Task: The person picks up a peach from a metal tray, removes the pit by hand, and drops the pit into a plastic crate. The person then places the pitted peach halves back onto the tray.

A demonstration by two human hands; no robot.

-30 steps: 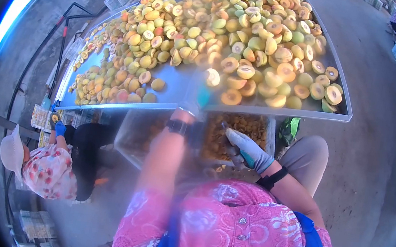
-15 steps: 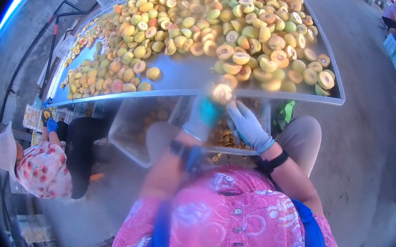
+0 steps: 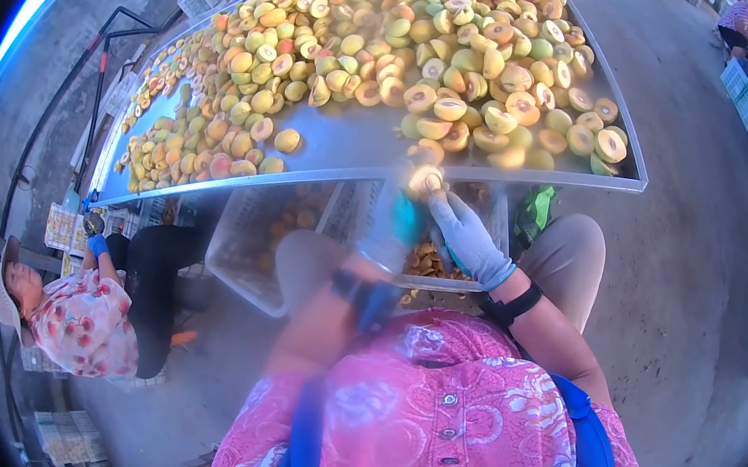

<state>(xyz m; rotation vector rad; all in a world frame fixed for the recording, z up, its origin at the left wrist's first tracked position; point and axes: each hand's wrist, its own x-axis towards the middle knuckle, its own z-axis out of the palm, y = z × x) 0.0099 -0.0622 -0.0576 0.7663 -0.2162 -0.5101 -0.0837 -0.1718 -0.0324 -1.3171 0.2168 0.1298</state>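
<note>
While we are sitting at the near edge of the metal table [image 3: 338,148], our left hand [image 3: 394,222] is gripping a stone-fruit half [image 3: 424,181] in its gloved fingertips, just below that edge. This hand is looking blurred, but the cut face of the fruit is showing pale and round. Our right hand [image 3: 469,243], in a grey glove, is curling just beside the fruit half, with the forefinger touching it or almost touching it. We cannot tell if this hand is closing on anything.

A big heap of halved fruit [image 3: 437,43] is covering most of the table. Under the table edge, below our hands, a clear crate [image 3: 434,263] is holding small brown pieces, and a second crate [image 3: 244,250] is standing beside it. Beyond the left end of the table, a co-worker [image 3: 87,328] in a flowered shirt is crouching and is raising a blue-gloved hand [image 3: 96,245].
</note>
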